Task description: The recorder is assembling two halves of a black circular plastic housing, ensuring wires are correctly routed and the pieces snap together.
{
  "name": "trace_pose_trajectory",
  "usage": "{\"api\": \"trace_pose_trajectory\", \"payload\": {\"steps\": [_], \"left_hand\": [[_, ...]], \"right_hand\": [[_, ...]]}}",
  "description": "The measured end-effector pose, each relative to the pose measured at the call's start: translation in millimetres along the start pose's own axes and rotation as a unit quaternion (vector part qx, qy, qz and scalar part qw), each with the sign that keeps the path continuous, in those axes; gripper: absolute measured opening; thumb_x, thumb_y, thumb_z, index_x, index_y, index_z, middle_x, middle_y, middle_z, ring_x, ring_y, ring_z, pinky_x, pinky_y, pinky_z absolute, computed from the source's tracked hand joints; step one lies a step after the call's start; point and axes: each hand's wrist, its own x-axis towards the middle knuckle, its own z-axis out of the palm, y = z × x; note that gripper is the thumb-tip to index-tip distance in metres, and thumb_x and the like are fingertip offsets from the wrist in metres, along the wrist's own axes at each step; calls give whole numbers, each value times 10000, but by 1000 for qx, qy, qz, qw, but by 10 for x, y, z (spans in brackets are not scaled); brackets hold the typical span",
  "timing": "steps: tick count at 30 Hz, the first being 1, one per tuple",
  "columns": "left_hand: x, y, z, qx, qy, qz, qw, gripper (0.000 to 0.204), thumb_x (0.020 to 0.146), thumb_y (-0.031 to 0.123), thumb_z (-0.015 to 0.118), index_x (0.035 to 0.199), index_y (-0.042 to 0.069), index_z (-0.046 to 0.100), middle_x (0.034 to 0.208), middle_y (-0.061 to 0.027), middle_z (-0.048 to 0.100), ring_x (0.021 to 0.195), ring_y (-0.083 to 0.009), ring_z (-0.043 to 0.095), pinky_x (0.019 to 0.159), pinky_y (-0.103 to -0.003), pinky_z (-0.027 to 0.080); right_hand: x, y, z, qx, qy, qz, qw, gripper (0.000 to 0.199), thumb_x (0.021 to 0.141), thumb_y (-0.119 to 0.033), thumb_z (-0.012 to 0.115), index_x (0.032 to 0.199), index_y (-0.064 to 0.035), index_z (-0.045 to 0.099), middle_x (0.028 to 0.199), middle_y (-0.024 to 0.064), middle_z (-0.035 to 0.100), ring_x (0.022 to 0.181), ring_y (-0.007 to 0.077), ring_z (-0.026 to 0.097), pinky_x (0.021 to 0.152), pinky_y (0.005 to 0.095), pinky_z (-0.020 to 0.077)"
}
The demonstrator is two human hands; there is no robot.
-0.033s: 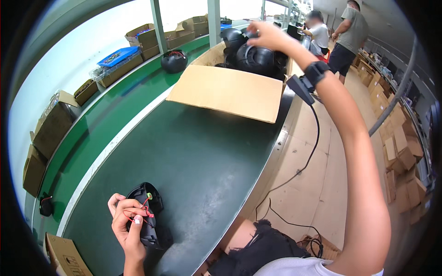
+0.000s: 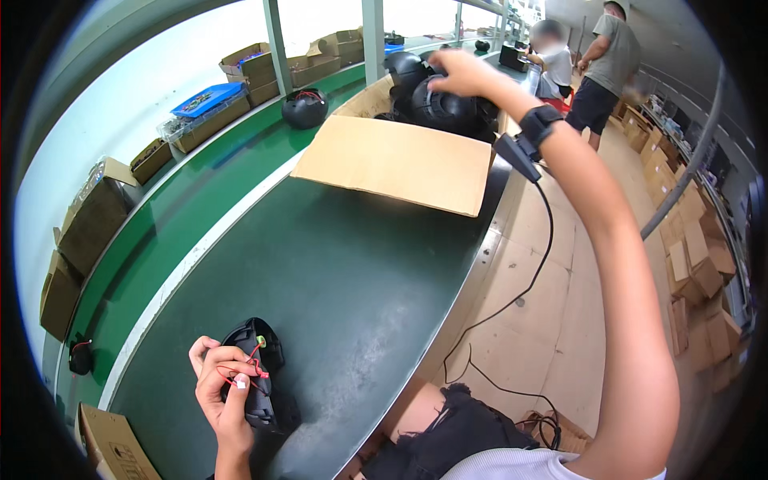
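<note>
My left hand (image 2: 226,390) is at the lower left, over the dark green belt (image 2: 336,272). It holds a black plastic part (image 2: 260,376) with thin red wires and a small connector between the fingers. My right arm stretches far forward, and my right hand (image 2: 464,74) curls over a black rounded shell (image 2: 444,108). That shell lies among several like it in an open cardboard box (image 2: 400,160) at the belt's far end. A black wrist band (image 2: 538,124) with a small device sits on my right wrist, and a black cable (image 2: 512,296) hangs from it.
Cardboard boxes (image 2: 88,216) and a blue tray (image 2: 206,100) line the green side shelf on the left, with another black dome (image 2: 304,108) further along. Two people (image 2: 600,64) stand at the back right. Stacked boxes (image 2: 696,272) fill the floor on the right.
</note>
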Motion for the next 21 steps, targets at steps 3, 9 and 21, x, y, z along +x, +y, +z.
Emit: {"api": "trace_pose_trajectory", "payload": {"steps": [3, 9, 21], "left_hand": [[-1, 51, -30, 0, -3, 5, 1000, 142, 787, 149, 568, 733, 23, 602, 878, -73, 590, 1137, -266, 371, 1023, -409, 247], [0, 78, -9, 11, 4, -5, 1000, 165, 798, 162, 561, 723, 25, 613, 886, -66, 597, 1122, -263, 371, 1018, -404, 242], [3, 30, 3, 3, 16, 15, 1000, 180, 808, 173, 565, 768, 32, 669, 909, -52, 605, 1094, -260, 384, 1020, -403, 249]], "right_hand": [[163, -129, 145, -14, -91, 152, 984, 591, 750, -461, 736, 1085, 21, 667, 1083, 237, 661, 1047, 363, 631, 914, 417, 496], [263, -232, 368, 148, -27, 292, 945, 633, 560, -349, 874, 1043, 14, 687, 1120, 223, 658, 1074, 339, 629, 923, 390, 492], [191, -775, -405, 909, -162, 39, 383, 353, 846, -267, 520, 1022, 27, 603, 1000, 167, 687, 937, 302, 662, 940, 445, 504]]}}
